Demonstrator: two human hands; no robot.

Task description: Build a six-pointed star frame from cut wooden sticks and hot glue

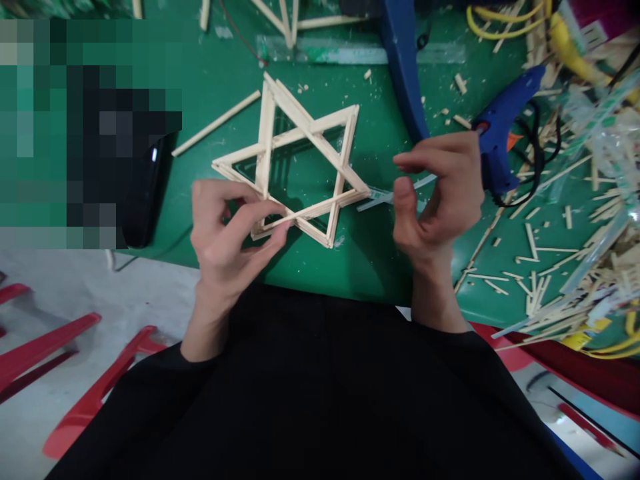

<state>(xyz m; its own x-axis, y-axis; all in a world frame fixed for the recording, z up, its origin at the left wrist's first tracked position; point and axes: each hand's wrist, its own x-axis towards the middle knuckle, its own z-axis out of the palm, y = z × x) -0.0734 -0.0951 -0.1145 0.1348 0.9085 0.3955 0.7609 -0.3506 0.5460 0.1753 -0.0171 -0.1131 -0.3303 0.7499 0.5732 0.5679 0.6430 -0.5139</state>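
Observation:
A six-pointed star of pale wooden sticks point(325, 137) lies on the green table in front of me. At its near left side, my left hand point(230, 233) pinches a thin wooden stick point(320, 208) between thumb and fingertips, along the star's lower edge. My right hand point(440, 193) is raised just right of the star, thumb and index finger apart, with nothing visible between them. Behind its thumb, a translucent strip point(375, 202) lies by the star's right point. To the right of that hand rests a blue glue gun point(510, 127) with a dark cord.
A loose stick point(217, 123) lies left of the star, near a black object point(147, 193) partly covered by blurred blocks. A blue curved handle point(405, 67) stands beyond. Stick scraps point(537, 293) and plastic wrappers litter the right side. Red stools point(100, 387) stand below the table edge.

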